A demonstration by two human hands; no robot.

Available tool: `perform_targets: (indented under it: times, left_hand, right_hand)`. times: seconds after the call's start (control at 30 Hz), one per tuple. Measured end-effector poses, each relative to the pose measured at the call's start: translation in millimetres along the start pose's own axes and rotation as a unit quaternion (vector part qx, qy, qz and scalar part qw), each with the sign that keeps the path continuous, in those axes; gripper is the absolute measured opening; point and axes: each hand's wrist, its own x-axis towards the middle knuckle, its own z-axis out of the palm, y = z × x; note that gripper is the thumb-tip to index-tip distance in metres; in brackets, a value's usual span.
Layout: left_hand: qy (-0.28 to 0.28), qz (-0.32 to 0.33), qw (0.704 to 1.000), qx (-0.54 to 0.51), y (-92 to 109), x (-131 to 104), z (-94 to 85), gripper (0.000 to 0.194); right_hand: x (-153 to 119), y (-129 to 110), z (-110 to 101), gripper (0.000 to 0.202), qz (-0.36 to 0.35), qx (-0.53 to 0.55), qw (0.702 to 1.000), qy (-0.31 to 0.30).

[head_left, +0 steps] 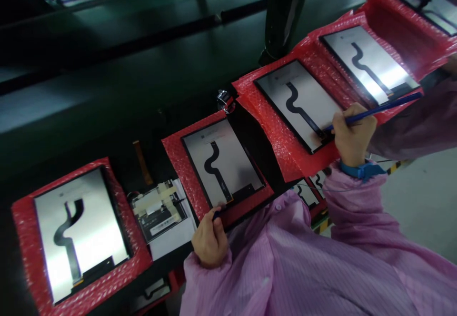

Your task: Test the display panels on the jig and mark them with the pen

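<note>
My right hand [353, 135], with a blue wrist strap [362, 170], is closed round a slim blue stick-like tool [389, 105]. The tool's tip meets the lower end of the black flex cable on a display panel [274, 92], which lies back side up on red bubble wrap. Closed fingers of my left hand [210, 242] pinch a small dark blue thing [216, 215], mostly hidden, at the lower edge of another display panel [235, 159]. That panel also has a wavy black flex cable [212, 163] and rests on a red bubble wrap sheet [174, 159].
More panels on red bubble wrap lie at the left [96, 216] and at upper right. A circuit assembly [160, 211] sits on white sheets. A tape roll [225, 101] is behind, near a dark post [285, 16]. Another person's sleeve [410, 121] shows at right.
</note>
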Motion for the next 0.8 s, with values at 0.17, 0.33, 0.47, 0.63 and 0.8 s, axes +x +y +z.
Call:
perform_targets:
  times: [0.17, 0.33, 0.47, 0.63, 0.8]
  left_hand:
    - [0.008, -0.089, 0.994, -0.067, 3, -5, -9.4, 0.027]
    - [-0.034, -0.246, 0.92, -0.302, 30, 3, -13.3, 0.028]
    - [-0.139, -0.243, 0.855, -0.436, 49, 13, -9.2, 0.034]
    - [-0.16, -0.224, 0.841, -0.465, 54, 18, -11.2, 0.042]
    - [-0.177, -0.244, 0.821, -0.485, 56, 13, -8.4, 0.047]
  right_hand:
    - [-17, -23, -11, 0.027, -0.004, 0.117, 0.989, 0.096]
    - [-71, -76, -16, 0.025, 0.023, 0.41, 0.896, -0.171]
    - [-111, -112, 5, 0.042, 0.158, 0.508, 0.686, -0.497]
    - [-131, -128, 24, 0.047, 0.253, 0.469, 0.675, -0.511]
    - [-135, -129, 24, 0.043, 0.165, 0.414, 0.728, -0.52]
